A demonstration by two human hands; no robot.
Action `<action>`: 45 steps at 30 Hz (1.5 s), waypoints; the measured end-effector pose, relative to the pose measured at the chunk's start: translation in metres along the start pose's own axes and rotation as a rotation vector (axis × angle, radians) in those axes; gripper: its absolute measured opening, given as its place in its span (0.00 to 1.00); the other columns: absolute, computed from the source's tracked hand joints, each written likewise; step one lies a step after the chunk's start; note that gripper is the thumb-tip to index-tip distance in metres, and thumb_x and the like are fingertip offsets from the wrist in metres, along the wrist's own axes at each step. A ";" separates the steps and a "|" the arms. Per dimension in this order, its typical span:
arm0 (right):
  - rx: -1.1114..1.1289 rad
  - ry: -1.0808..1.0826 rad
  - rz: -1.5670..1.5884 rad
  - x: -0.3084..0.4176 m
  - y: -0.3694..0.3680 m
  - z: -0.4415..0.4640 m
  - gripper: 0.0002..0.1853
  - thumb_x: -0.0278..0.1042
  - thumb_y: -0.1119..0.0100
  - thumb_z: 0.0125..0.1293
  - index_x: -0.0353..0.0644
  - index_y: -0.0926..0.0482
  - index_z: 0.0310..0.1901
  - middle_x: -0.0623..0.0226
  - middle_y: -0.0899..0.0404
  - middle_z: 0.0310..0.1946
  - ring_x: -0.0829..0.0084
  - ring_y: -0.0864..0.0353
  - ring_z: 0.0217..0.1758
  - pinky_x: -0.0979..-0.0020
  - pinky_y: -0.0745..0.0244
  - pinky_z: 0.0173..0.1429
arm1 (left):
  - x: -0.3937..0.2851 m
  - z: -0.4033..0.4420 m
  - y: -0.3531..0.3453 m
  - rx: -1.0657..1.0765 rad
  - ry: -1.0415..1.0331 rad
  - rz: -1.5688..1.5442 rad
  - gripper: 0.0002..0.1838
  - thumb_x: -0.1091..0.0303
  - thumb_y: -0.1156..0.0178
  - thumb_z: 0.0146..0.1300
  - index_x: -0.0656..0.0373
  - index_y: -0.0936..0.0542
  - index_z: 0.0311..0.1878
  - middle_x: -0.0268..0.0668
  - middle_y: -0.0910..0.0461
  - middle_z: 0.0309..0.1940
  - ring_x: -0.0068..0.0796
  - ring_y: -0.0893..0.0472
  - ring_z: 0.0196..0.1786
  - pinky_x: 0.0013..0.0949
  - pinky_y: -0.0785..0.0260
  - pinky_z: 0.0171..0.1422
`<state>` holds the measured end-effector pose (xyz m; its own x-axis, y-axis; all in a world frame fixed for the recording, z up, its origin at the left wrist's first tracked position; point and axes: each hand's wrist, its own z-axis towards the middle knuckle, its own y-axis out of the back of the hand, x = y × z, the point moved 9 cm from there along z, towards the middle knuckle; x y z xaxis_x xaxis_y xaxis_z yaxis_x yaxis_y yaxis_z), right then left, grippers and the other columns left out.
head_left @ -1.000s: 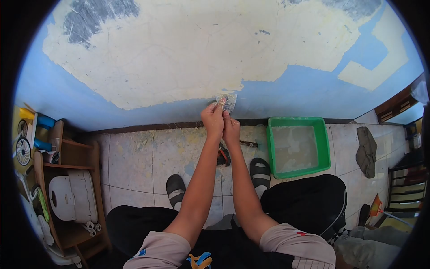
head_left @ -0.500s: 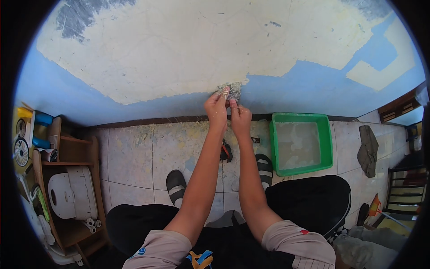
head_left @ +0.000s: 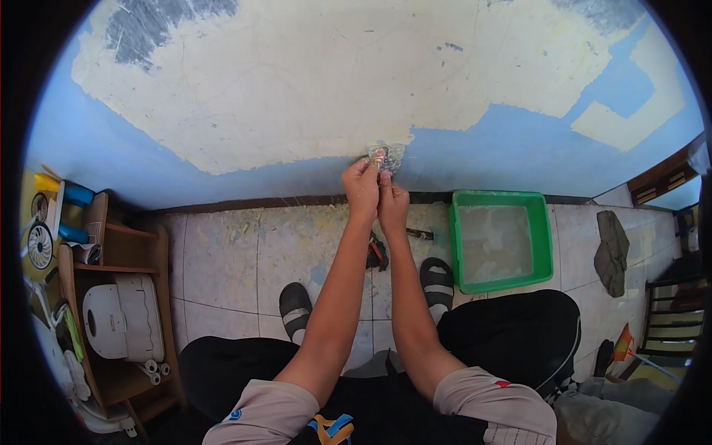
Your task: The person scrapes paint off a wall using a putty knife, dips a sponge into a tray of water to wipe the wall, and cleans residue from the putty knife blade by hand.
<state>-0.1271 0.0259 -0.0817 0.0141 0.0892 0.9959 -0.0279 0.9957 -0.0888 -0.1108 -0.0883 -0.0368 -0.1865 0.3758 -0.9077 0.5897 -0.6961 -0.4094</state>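
Both hands are up against the wall (head_left: 297,96), where blue paint borders a bare cream area. Between them is a paint scraper (head_left: 397,153), its flat blade crusted with paint bits and pressed to the paint's edge. My left hand (head_left: 361,187) is closed round its handle, thumb towards the blade. Just below and to the right, my right hand (head_left: 394,204) is also closed on the scraper, thumb up; the handle is mostly hidden by my fingers. Specks of paint cling to the fingers.
A green tub (head_left: 547,237) of cloudy water stands by the wall at right. Paint flakes litter the tiles (head_left: 222,245). A red-and-black tool (head_left: 379,254) lies beneath my arms. A wooden shelf (head_left: 111,268) is at left, a dark cloth (head_left: 611,252) at right.
My right hand has drawn closer to my left. The scraper has shifted slightly down and right in view, partly because the whole view moved a little.
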 end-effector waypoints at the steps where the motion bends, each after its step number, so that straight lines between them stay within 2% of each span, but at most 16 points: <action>1: -0.002 0.003 -0.002 -0.003 -0.002 0.000 0.30 0.50 0.45 0.77 0.32 0.25 0.21 0.74 0.31 0.15 0.83 0.36 0.22 0.70 0.41 0.25 | 0.001 0.001 -0.001 -0.002 0.003 -0.025 0.16 0.67 0.31 0.66 0.63 0.21 0.24 0.22 0.30 0.20 0.11 0.37 0.24 0.25 0.44 0.26; 3: -0.026 0.044 0.106 0.000 -0.009 -0.003 0.30 0.50 0.45 0.77 0.32 0.25 0.21 0.74 0.32 0.14 0.83 0.36 0.21 0.70 0.42 0.24 | -0.001 0.002 0.003 -0.003 -0.016 0.025 0.15 0.68 0.31 0.66 0.63 0.21 0.24 0.22 0.30 0.20 0.11 0.37 0.24 0.25 0.44 0.26; 8: 0.005 0.025 0.121 0.006 -0.008 0.000 0.29 0.48 0.46 0.77 0.32 0.26 0.22 0.73 0.32 0.15 0.82 0.37 0.21 0.70 0.43 0.24 | -0.004 0.007 0.004 -0.032 -0.029 0.081 0.16 0.69 0.32 0.66 0.63 0.22 0.23 0.22 0.30 0.20 0.12 0.38 0.25 0.25 0.45 0.26; 10: 0.036 0.014 0.091 0.013 -0.010 -0.001 0.29 0.48 0.46 0.77 0.33 0.27 0.22 0.72 0.31 0.15 0.83 0.37 0.21 0.70 0.43 0.24 | -0.016 0.008 -0.004 0.056 -0.058 0.018 0.11 0.68 0.33 0.67 0.62 0.18 0.29 0.24 0.26 0.23 0.12 0.33 0.25 0.24 0.41 0.27; 12: 0.046 0.090 0.149 0.040 -0.013 0.001 0.30 0.48 0.45 0.77 0.33 0.28 0.20 0.72 0.32 0.14 0.83 0.37 0.21 0.69 0.44 0.24 | -0.015 0.008 -0.002 0.061 -0.066 0.027 0.11 0.68 0.33 0.68 0.62 0.18 0.29 0.24 0.26 0.23 0.13 0.33 0.25 0.24 0.41 0.27; 14: 0.028 0.071 0.089 0.018 -0.012 -0.002 0.30 0.49 0.46 0.77 0.33 0.27 0.20 0.74 0.31 0.15 0.83 0.37 0.22 0.70 0.43 0.25 | -0.018 0.009 -0.004 0.081 -0.107 0.021 0.11 0.68 0.33 0.68 0.63 0.18 0.30 0.24 0.26 0.23 0.13 0.32 0.25 0.25 0.41 0.27; 17: -0.007 0.052 0.019 -0.001 -0.006 -0.009 0.31 0.50 0.47 0.78 0.34 0.27 0.20 0.75 0.32 0.14 0.84 0.38 0.22 0.70 0.44 0.25 | 0.008 0.010 0.009 0.011 -0.048 0.150 0.12 0.67 0.33 0.68 0.62 0.19 0.30 0.24 0.25 0.24 0.13 0.33 0.25 0.24 0.41 0.27; 19: -0.023 0.028 0.014 0.001 -0.007 -0.005 0.31 0.49 0.47 0.78 0.34 0.28 0.19 0.76 0.33 0.14 0.84 0.39 0.22 0.70 0.45 0.25 | 0.008 0.002 0.009 -0.060 0.024 0.070 0.18 0.68 0.33 0.67 0.61 0.26 0.22 0.22 0.32 0.19 0.12 0.37 0.24 0.26 0.45 0.26; 22: 0.020 -0.008 0.138 0.019 -0.008 -0.008 0.30 0.50 0.43 0.75 0.31 0.22 0.21 0.73 0.31 0.14 0.82 0.35 0.20 0.69 0.40 0.24 | -0.010 0.004 0.000 0.024 -0.035 0.004 0.16 0.68 0.32 0.67 0.61 0.23 0.23 0.22 0.31 0.19 0.12 0.36 0.24 0.25 0.44 0.26; 25: -0.009 0.040 0.032 0.007 -0.007 -0.002 0.29 0.50 0.43 0.75 0.32 0.22 0.22 0.73 0.31 0.14 0.83 0.36 0.20 0.70 0.41 0.24 | -0.010 0.000 0.001 -0.012 0.004 0.035 0.16 0.68 0.32 0.67 0.61 0.23 0.23 0.22 0.31 0.19 0.12 0.37 0.23 0.25 0.44 0.26; 29: -0.002 0.007 0.086 0.009 -0.006 -0.001 0.29 0.50 0.43 0.76 0.32 0.22 0.22 0.73 0.31 0.14 0.83 0.36 0.20 0.70 0.41 0.24 | -0.001 0.007 0.002 -0.006 0.017 0.062 0.13 0.65 0.32 0.68 0.58 0.20 0.27 0.23 0.27 0.22 0.13 0.33 0.24 0.23 0.40 0.27; 31: 0.026 0.072 0.059 0.033 -0.007 -0.005 0.31 0.49 0.46 0.77 0.32 0.27 0.20 0.75 0.33 0.15 0.84 0.39 0.22 0.69 0.44 0.25 | -0.017 0.003 -0.003 0.011 -0.035 0.052 0.15 0.64 0.32 0.68 0.58 0.21 0.26 0.23 0.28 0.21 0.13 0.33 0.23 0.23 0.41 0.26; 35: 0.021 0.058 0.117 0.031 -0.013 -0.006 0.30 0.49 0.46 0.77 0.32 0.27 0.20 0.75 0.33 0.14 0.84 0.39 0.22 0.69 0.45 0.24 | -0.021 0.003 -0.005 0.065 -0.061 -0.011 0.14 0.64 0.32 0.68 0.58 0.20 0.27 0.23 0.28 0.21 0.13 0.33 0.23 0.23 0.41 0.27; 38: -0.029 0.028 0.013 0.012 -0.006 -0.005 0.30 0.48 0.45 0.77 0.32 0.28 0.19 0.75 0.33 0.14 0.84 0.39 0.22 0.69 0.46 0.24 | -0.001 0.003 0.005 -0.003 0.021 0.082 0.13 0.64 0.32 0.68 0.58 0.20 0.28 0.22 0.29 0.21 0.13 0.33 0.24 0.23 0.41 0.27; 40: 0.024 -0.028 -0.009 0.006 -0.005 -0.008 0.27 0.50 0.44 0.76 0.29 0.15 0.33 0.66 0.24 0.16 0.81 0.31 0.22 0.68 0.35 0.27 | -0.007 -0.008 0.002 -0.041 0.075 0.059 0.12 0.64 0.32 0.68 0.58 0.19 0.29 0.22 0.29 0.21 0.12 0.33 0.24 0.23 0.41 0.27; 45: 0.035 -0.047 0.008 0.005 -0.005 -0.008 0.27 0.51 0.44 0.76 0.28 0.15 0.34 0.64 0.24 0.16 0.80 0.30 0.23 0.67 0.34 0.28 | -0.006 0.000 0.004 0.002 0.030 0.019 0.10 0.64 0.32 0.67 0.58 0.17 0.31 0.22 0.28 0.22 0.12 0.33 0.24 0.23 0.41 0.27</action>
<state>-0.1187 0.0221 -0.0762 -0.0330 0.0948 0.9950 -0.0625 0.9933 -0.0967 -0.1070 -0.0929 -0.0332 -0.1515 0.3805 -0.9123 0.5911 -0.7049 -0.3921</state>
